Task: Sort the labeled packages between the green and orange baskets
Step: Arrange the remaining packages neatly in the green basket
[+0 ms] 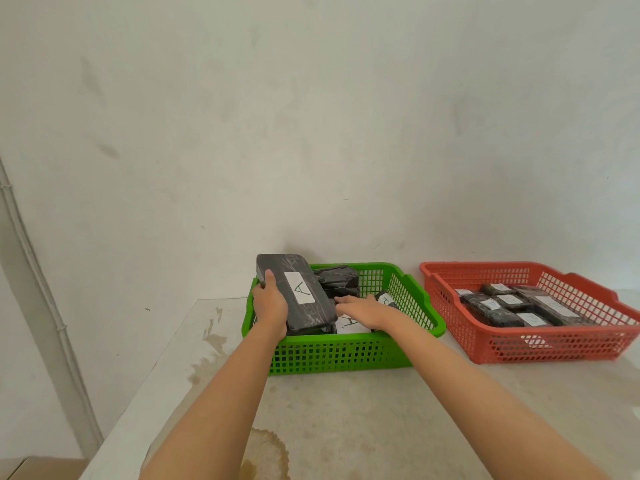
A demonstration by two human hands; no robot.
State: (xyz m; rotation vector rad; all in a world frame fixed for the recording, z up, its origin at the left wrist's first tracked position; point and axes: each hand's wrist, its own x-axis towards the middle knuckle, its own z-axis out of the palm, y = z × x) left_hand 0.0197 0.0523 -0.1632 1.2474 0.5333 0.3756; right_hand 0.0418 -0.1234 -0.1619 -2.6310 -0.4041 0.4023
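Left hand (pixel 271 304) grips package (pixel 298 292); stained white table (pixel 339 410), blotchy wall (pixel 311 116).

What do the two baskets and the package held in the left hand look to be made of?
Green lattice basket and orange lattice basket: moulded plastic by the look, uniform colour, slight sheen. Black rectangular package labelled A, held by the left hand: glossy wrinkled wrap, probably plastic film; its white label looks like paper. Contents hidden.
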